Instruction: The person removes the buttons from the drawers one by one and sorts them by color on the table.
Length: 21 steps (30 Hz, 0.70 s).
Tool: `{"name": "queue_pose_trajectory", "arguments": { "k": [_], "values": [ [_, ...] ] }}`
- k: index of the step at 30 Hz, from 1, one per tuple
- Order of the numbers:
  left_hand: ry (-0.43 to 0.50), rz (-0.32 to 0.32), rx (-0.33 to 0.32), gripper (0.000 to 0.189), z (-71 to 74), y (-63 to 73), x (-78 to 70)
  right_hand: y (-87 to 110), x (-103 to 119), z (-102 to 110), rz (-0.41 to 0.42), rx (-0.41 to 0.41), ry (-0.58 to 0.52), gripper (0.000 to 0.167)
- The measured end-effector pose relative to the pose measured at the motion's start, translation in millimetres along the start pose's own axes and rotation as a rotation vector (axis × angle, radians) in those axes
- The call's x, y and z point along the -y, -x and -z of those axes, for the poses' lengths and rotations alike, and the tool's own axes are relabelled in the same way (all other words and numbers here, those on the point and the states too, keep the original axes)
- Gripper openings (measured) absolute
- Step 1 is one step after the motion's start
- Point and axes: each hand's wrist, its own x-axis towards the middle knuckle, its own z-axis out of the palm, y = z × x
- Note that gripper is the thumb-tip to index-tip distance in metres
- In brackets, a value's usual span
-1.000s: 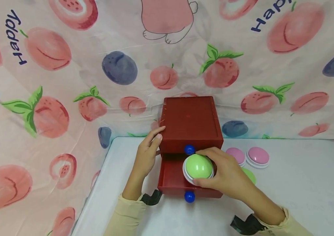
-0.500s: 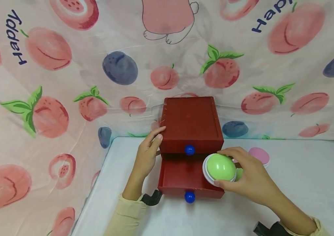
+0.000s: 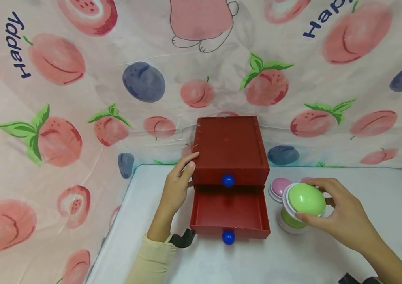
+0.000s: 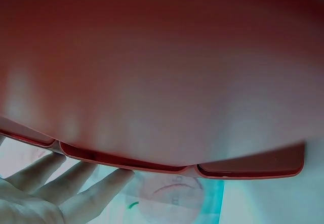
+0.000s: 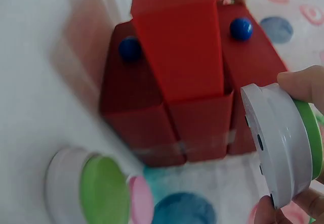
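My right hand (image 3: 346, 213) pinches a round green push button (image 3: 306, 198) with a white base, thumb at the front and fingers behind. It is raised to the right of the red drawer cabinet (image 3: 227, 146). In the right wrist view the pale underside of the held button (image 5: 271, 143) shows, tilted on edge. My left hand (image 3: 177, 186) rests on the cabinet's left side, its fingers (image 4: 101, 196) extended along it. The middle drawer (image 3: 229, 215) is pulled out, its red floor visible and a blue knob (image 3: 228, 237) on its front.
A second green button (image 3: 291, 221) sits on the white table (image 3: 322, 256), partly behind the held one. Farther back are a pink button (image 3: 281, 186) and another pink button (image 3: 307, 179), mostly covered. A fruit-print cloth (image 3: 222, 63) hangs behind the cabinet.
My right hand has carried the green button from over the pulled-out drawer rightward, to above the second green button on the table. The left hand and the cabinet have stayed put.
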Motion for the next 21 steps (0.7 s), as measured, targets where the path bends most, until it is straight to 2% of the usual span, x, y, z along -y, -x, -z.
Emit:
{"name": "queue_pose_trajectory", "arguments": {
  "k": [10,16,21],
  "values": [
    [-0.001,-0.002,0.003,0.036,-0.3,0.3,1.8,10.6,-48,6,-0.176,0.021,0.060,0.081],
    [0.008,-0.003,0.003,0.036,-0.9,-0.8,2.4,16.5,-71,5,-0.257,0.029,0.133,0.087],
    [0.015,-0.006,0.005,0.036,-0.2,-0.9,2.1,19.6,-85,4,-0.323,0.069,0.182,0.089]
  ]
}}
